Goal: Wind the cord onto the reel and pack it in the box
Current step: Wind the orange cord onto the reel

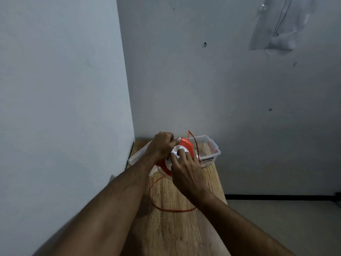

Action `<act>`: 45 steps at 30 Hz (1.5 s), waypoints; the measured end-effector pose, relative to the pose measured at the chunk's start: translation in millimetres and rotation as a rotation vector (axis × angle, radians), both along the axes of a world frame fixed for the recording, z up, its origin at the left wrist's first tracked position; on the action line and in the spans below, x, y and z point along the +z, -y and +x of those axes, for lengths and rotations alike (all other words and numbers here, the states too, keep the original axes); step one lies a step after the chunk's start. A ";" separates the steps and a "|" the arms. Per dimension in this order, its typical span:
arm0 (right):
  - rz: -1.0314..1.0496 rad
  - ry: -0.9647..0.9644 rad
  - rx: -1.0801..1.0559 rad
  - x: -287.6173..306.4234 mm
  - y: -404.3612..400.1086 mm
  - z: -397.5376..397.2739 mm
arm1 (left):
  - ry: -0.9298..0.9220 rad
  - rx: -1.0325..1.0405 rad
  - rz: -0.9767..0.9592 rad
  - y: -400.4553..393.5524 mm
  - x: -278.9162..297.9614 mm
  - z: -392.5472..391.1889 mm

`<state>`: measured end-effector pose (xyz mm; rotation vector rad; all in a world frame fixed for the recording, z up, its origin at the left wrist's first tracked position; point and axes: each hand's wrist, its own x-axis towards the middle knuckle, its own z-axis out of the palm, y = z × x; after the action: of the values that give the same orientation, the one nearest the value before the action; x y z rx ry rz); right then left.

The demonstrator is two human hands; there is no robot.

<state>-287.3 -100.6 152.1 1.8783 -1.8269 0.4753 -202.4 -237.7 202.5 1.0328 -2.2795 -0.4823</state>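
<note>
Table (pixel 184 228): narrow wooden top, set in a wall corner. Box (pixel 212 150): clear plastic, open, at the far end; its lid (pixel 137 157) appears to lie left of it, partly behind the left forearm.

Reel (pixel 181 145): orange rim, white hub, held above the table in front of the box. Likely light rigid plastic; best gripped at the rim, turned at the hub.

Left hand (pixel 161 145) clamps the top rim. Right hand (pixel 186 163) presses curled fingers on the hub face; knob hidden.

Cord (pixel 156 206): thin, orange, limp, loops loose on the table. Far end not traceable.
</note>
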 end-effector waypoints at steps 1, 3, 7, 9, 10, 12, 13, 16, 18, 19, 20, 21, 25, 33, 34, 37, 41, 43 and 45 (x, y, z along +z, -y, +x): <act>0.035 -0.014 -0.029 -0.4 0.8 -0.8 | -0.002 -0.002 -0.002 -0.7 -0.6 -1.3; 0.036 0.019 -0.077 1.4 3.5 -2.9 | -0.003 -0.007 -0.002 -2.1 -1.8 -4.4; 0.018 0.098 -0.096 6.8 9.0 -3.1 | -0.012 0.006 -0.004 -3.1 -3.1 -6.0; 0.024 0.213 -0.064 6.6 11.8 -2.5 | -0.013 0.015 -0.003 -2.2 -3.8 -5.0; 0.035 0.300 -0.057 7.4 12.9 -2.7 | -0.012 0.019 -0.011 -1.7 -3.8 -3.9; 0.064 0.424 -0.040 8.3 14.2 -4.2 | 0.007 0.024 -0.029 -1.7 -3.7 -2.2; 0.069 0.466 -0.030 7.8 15.0 -5.1 | 0.016 0.022 -0.035 -1.6 -3.9 -1.4; 0.046 0.694 -0.013 10.7 15.2 -2.7 | 0.025 0.024 -0.033 -1.2 -3.8 0.0; -0.014 0.906 -0.059 11.0 16.5 1.8 | 0.019 0.029 -0.042 0.0 -5.0 -0.2; -0.060 1.025 -0.106 10.1 18.2 3.9 | 0.017 0.034 -0.044 0.2 -5.3 -0.4; -0.101 1.146 -0.161 9.8 19.8 7.1 | 0.017 0.038 -0.046 0.1 -5.3 -0.7; -0.131 1.270 -0.214 10.5 21.2 10.9 | 0.026 0.039 -0.050 -0.7 -4.6 -1.3; -0.117 1.744 -0.467 16.8 25.5 22.6 | 0.063 0.037 -0.077 -1.9 -4.3 -3.8; -0.164 2.568 -0.492 11.2 50.7 13.8 | 0.028 0.038 -0.075 -2.5 -11.4 -5.8; -0.134 2.539 -0.487 13.0 49.4 14.8 | 0.018 0.037 -0.074 -1.6 -11.4 -4.5; -0.139 2.051 -0.437 18.5 28.5 16.8 | -0.047 0.064 -0.038 0.8 -11.0 -0.1; -0.196 0.608 -0.122 7.4 1.9 12.8 | -0.060 0.064 -0.050 5.5 -3.0 -0.2; -0.053 0.182 -0.031 -2.8 5.9 4.1 | -0.036 0.025 -0.052 5.9 -1.9 -1.9; 0.036 0.074 -0.059 -7.2 8.3 1.4 | -0.031 0.020 -0.050 5.7 -4.1 -2.4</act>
<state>-285.9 -108.9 144.9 1.8468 -1.9451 0.5004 -204.8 -243.4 198.4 1.0156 -2.2409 -0.4276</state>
